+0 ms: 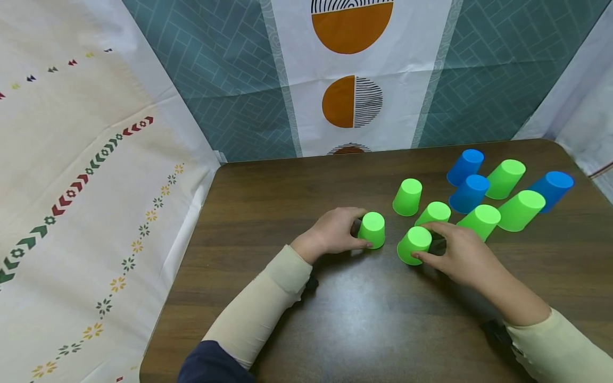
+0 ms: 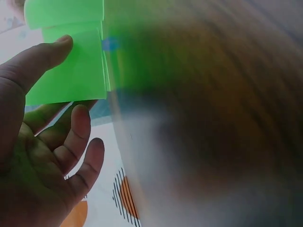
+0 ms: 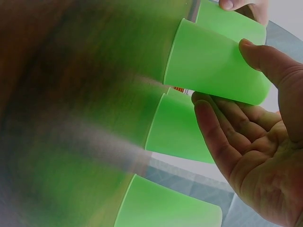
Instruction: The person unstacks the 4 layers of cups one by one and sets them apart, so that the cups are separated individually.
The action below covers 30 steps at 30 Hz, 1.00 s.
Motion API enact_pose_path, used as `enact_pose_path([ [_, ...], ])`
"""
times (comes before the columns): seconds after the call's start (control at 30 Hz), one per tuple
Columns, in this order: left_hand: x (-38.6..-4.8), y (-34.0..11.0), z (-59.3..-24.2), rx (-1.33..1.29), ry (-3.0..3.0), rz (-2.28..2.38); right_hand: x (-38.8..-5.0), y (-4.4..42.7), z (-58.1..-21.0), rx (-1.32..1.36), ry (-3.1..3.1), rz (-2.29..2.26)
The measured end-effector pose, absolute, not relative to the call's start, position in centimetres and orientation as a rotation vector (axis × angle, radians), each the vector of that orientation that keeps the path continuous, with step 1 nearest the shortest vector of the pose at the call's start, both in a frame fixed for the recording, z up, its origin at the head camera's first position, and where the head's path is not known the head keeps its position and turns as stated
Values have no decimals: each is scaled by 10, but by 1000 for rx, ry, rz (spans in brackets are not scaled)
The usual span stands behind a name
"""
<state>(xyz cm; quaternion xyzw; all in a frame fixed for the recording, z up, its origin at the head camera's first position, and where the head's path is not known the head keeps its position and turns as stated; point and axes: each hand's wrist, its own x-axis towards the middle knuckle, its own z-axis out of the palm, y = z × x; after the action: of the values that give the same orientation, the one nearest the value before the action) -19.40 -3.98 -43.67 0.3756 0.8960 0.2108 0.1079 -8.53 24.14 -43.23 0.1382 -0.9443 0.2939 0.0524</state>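
Observation:
My left hand (image 1: 335, 233) grips an upside-down green plastic cup (image 1: 372, 231) near the middle of the table, thumb on the near side and fingers on the far side. In the left wrist view the thumb lies against the green cup (image 2: 83, 71), and the lower fingers stay off it. A second upside-down green cup (image 1: 414, 246), just to the right, is held between the thumb and fingers of my right hand (image 1: 463, 256). The right wrist view has that cup (image 3: 208, 61) with its rim at the tabletop. Close behind it stands another green cup (image 1: 435, 211).
Upside-down green cups, one (image 1: 408, 197) behind the held pair and one (image 1: 481, 221) beyond my right hand, stand on the brown table (image 1: 287, 186). Blue cups, including one (image 1: 470, 193), stand among more green ones at the back right. A patterned cloth (image 1: 119, 213) hangs at the left.

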Motion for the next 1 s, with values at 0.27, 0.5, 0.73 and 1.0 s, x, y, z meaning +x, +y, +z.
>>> enact_pose_path([
  [0.27,-193,-32,-438,1111,2602,624,-85,242,-432,422,-2872,894],
  [0.5,-195,-29,-439,1130,2585,620,-85,243,-431,415,-2881,904],
  [0.73,-195,-26,-439,1117,2556,640,-86,242,-432,430,-2877,904],
  [1.0,-196,-24,-442,1125,2543,634,-85,242,-433,424,-2881,907],
])
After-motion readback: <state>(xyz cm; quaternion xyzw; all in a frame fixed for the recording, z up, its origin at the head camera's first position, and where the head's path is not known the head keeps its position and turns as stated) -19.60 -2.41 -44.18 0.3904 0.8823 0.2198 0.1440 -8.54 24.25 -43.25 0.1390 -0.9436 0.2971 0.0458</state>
